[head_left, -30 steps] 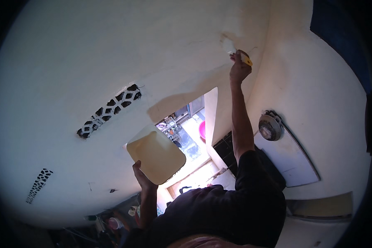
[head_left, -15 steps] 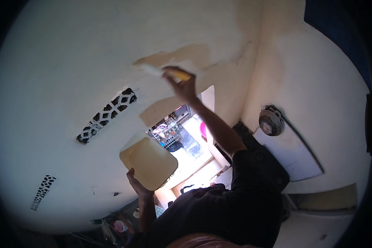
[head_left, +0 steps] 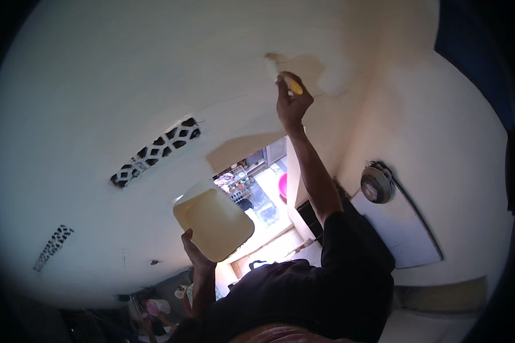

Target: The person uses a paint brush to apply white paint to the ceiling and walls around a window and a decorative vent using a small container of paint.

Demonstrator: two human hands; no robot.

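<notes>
My right hand [head_left: 293, 103] grips a tool with a yellow handle [head_left: 294, 86] and a pale head [head_left: 272, 66], raised against the white wall [head_left: 97, 68], where a beige, uneven patch [head_left: 306, 68] shows beside the head. Lower down, my left hand [head_left: 195, 251] holds a cream, rounded-rectangular container [head_left: 214, 223] by its edge, tilted so that its inside shows.
Two vent grilles [head_left: 154, 151] pierce the wall on the left. A doorway [head_left: 263, 197] below opens onto a bright space with a pink tub [head_left: 282, 184]. At right are a round metal object [head_left: 375, 186], a white board [head_left: 400, 228] and a dark panel [head_left: 475, 63].
My right hand swept left and down from the upper right, then moved up and right to its present spot. The container rose slightly over the last half second, still in my left hand.
</notes>
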